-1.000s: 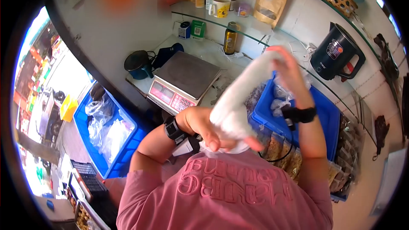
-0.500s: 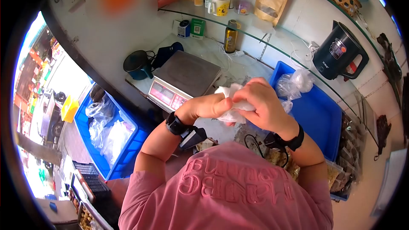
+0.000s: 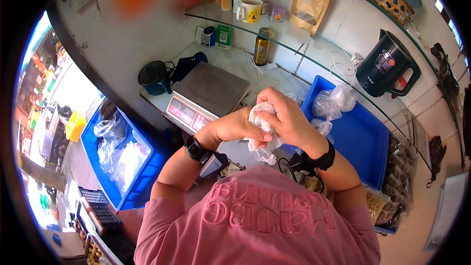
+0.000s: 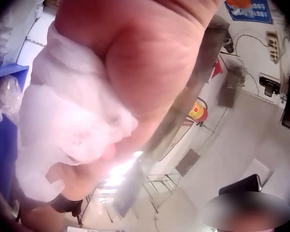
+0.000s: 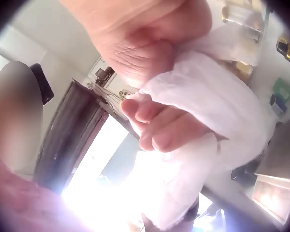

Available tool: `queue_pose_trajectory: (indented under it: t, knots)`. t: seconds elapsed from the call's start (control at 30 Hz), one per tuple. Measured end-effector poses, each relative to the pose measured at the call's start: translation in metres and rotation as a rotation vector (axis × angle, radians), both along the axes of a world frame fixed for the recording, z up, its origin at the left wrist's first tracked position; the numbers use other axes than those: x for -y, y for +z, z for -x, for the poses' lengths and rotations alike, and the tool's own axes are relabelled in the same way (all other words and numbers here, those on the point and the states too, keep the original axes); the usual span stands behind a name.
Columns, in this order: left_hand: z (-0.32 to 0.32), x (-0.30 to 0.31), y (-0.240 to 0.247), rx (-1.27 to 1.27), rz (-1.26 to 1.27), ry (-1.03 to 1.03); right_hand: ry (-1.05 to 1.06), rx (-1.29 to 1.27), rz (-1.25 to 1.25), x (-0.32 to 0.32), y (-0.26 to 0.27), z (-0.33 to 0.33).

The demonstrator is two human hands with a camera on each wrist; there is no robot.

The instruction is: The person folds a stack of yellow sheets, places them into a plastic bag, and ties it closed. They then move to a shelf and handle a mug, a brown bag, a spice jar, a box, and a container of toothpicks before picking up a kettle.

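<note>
A crumpled white cloth or thin bag (image 3: 261, 118) is bunched between both hands in front of the chest; which of the two it is I cannot tell. My left hand (image 3: 239, 126) grips it from the left, thumb across it. From the right, my right hand (image 3: 289, 120) has its fingers curled over the same bundle. In the left wrist view white folds (image 4: 67, 111) hang beside the left hand (image 4: 150, 63). The right wrist view has curled fingertips (image 5: 164, 130) against the white material (image 5: 217, 96).
A scale (image 3: 211, 88) stands on the counter behind the hands. Blue crates hold clear plastic bags, one at the right (image 3: 363, 142), one at the left (image 3: 142, 176). A dark kettle (image 3: 387, 64) and a glass shelf with a mug (image 3: 250, 11) are beyond.
The white material, stretched long between the raised right hand and the left a second ago, is now bunched small. The right hand has come down beside the left.
</note>
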State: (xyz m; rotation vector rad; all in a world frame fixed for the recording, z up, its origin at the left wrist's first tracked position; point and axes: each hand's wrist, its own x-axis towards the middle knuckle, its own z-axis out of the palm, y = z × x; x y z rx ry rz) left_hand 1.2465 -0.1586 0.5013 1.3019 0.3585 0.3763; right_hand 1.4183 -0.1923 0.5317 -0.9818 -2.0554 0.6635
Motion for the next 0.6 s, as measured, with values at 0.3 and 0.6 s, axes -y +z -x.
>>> queue_pose_trajectory:
  t: [0.3, 0.6]
  knots:
    - [0.011, 0.01, 0.001, -0.086, -0.597, 0.936, -0.18, -0.16, 0.012, -0.001, 0.007, 0.002]
    - [0.019, 0.007, 0.004, 0.099, -0.339, 0.349, -0.122, -0.013, -0.142, -0.001, 0.021, -0.017]
